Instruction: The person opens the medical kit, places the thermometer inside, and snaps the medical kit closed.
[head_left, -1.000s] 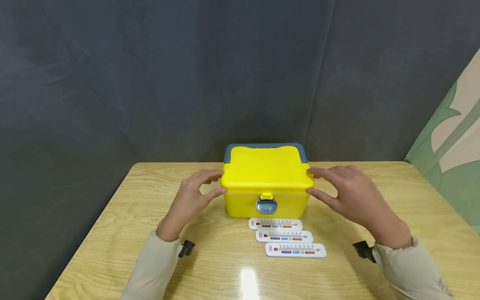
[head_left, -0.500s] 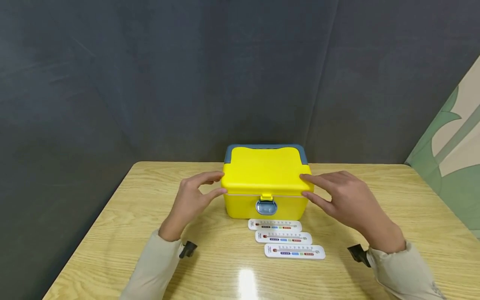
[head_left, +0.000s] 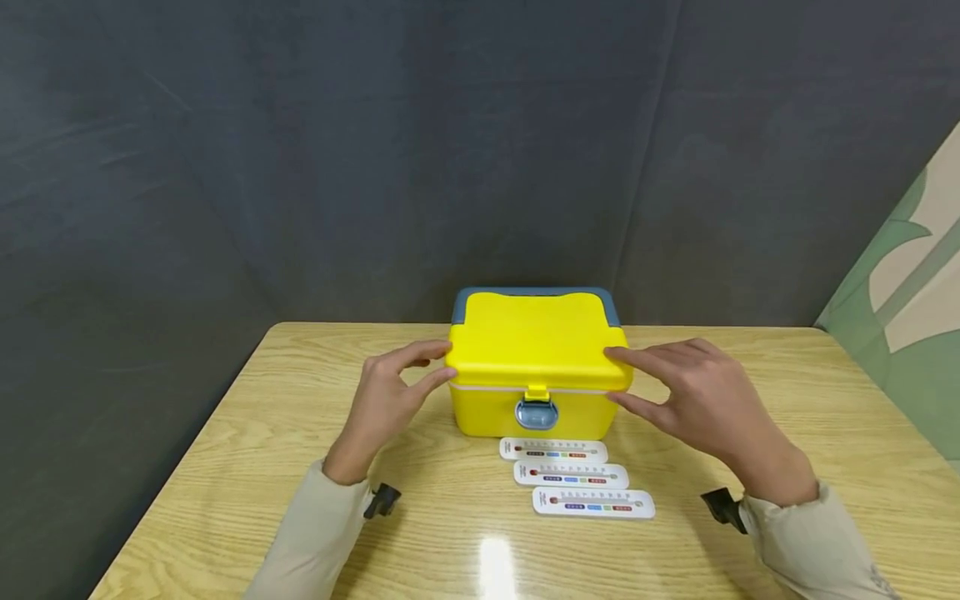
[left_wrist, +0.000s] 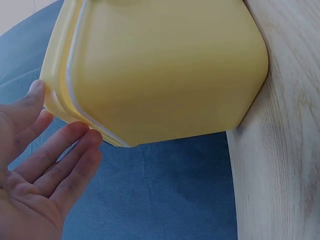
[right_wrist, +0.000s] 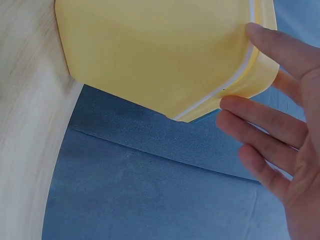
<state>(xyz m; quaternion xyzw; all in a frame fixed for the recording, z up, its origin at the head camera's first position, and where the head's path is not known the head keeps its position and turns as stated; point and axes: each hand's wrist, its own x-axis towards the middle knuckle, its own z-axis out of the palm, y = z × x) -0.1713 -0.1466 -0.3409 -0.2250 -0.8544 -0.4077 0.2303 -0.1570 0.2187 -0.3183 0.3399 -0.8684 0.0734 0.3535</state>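
Observation:
A yellow box [head_left: 528,417] with a grey-blue latch [head_left: 536,413] stands on the table. Its yellow lid [head_left: 536,333] lies down over it, with a pale seal line along the seam. My left hand [head_left: 381,404] holds the lid's left front corner between thumb and fingers. At the opposite corner my right hand [head_left: 708,400] pinches the lid, index finger on top and thumb by the seam. In the right wrist view the right thumb [right_wrist: 277,45] touches the seal line. Three white thermometers, a near one [head_left: 592,503], a middle one [head_left: 572,476] and a far one [head_left: 553,451], lie before the box.
The wooden table [head_left: 300,417] ends just behind the box, where a dark curtain [head_left: 465,167] hangs. A green and beige patterned surface [head_left: 907,292] borders the right side. Both wrists carry small black mounts.
My right hand has shifted left onto the lid's corner, its index finger now over the top and its thumb lower near the seam. The left hand stays at its corner.

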